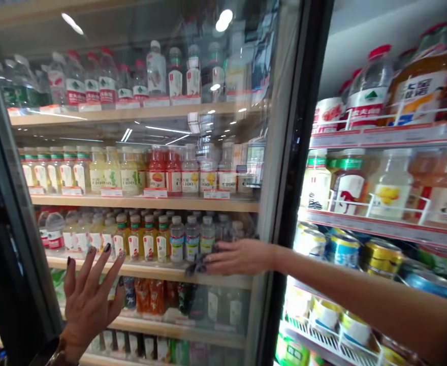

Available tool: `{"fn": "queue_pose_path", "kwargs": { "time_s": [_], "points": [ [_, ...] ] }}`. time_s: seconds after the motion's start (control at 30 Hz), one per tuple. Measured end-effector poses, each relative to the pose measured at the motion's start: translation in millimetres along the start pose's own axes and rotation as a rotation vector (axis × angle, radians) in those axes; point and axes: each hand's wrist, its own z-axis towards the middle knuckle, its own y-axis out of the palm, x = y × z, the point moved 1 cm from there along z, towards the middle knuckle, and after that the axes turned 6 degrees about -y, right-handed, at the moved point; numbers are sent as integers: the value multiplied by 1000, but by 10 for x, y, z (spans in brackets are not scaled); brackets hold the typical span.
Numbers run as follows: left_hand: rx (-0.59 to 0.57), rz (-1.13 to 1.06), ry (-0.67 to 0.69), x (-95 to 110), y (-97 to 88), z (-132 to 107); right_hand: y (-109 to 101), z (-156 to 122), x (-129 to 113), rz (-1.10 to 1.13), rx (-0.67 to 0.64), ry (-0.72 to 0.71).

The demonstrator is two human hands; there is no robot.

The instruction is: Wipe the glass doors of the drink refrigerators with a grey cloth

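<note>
My right hand [242, 256] reaches in from the right and lies stretched against the glass door [231, 114]. A dark grey cloth [196, 266] shows under and beyond its fingertips, pressed between hand and pane; most of it is hidden by the hand. Lower left, my left hand [94, 297] is raised with its fingers spread and nothing in it. Its fingertips are at the glass, though whether they touch cannot be made out. A bracelet or watch band [58, 351] is partly visible at that wrist.
Bottled drinks [157, 170] stand in rows on wooden-edged shelves [139, 202] seen through the glass, with light reflections over them. The door's black frame [297, 127] stands right of the pane. Beyond it, a lit cooler holds bottles [370, 91] and cans [343, 249] on racks.
</note>
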Motion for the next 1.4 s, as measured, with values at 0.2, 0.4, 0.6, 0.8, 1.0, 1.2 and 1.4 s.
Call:
{"fn": "queue_pose_path", "kwargs": {
  "time_s": [0.2, 0.4, 0.6, 0.8, 1.0, 1.2, 1.4],
  "points": [
    [28, -11, -22, 42, 9, 19, -860, -76, 1881, -204, 144, 760],
    [8, -29, -24, 33, 22, 30, -531, 815, 1368, -275, 379, 1113],
    [39, -71, -8, -3, 52, 28, 136, 1413, 49, -141, 43, 109],
    [36, -152, -22, 6, 27, -7, -451, 1508, 1285, -107, 128, 273],
    [107, -64, 60, 15, -31, -35, -558, 2197, 1287, -21, 310, 865],
    [124, -160, -15, 69, -188, 43, -69, 2705, 367, 223, 280, 574],
    [151, -242, -182, 388, -137, 737, -260, 2428, 541, 297, 280, 523]
  ]
}}
